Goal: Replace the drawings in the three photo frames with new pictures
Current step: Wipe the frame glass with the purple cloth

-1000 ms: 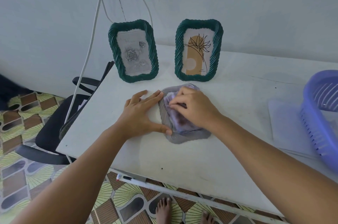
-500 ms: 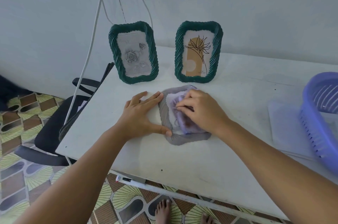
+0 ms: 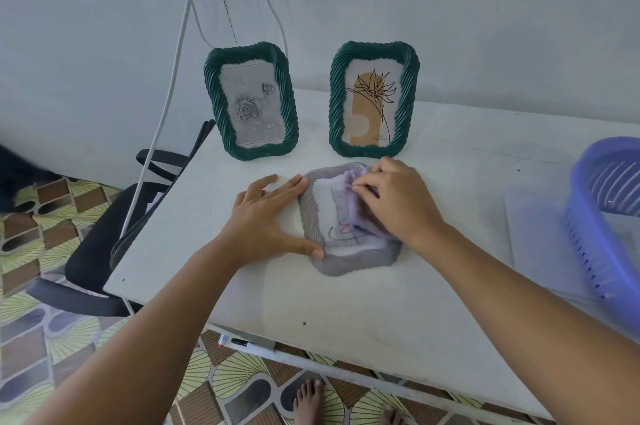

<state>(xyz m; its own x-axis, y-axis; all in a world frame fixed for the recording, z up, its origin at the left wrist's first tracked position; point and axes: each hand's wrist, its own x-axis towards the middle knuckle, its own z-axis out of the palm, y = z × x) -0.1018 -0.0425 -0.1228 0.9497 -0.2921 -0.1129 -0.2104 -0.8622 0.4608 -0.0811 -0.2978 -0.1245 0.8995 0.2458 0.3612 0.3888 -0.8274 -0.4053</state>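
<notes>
Grey frame [image 3: 349, 260] flat, rigid, braced by flat left hand [image 3: 266, 216] | right hand [image 3: 394, 202] pinching soft cloth [image 3: 356, 213] | probably light; grip rim.

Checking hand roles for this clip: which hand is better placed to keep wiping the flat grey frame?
Right. The right hand already grips the purple cloth on the grey frame, while the left hand lies flat against the frame's left edge, bracing it.

Looking like a home rm: patterned floor tiles [image 3: 52, 338] lower left, office chair [image 3: 97, 244], bare feet [image 3: 311, 397] showing at bottom
</notes>
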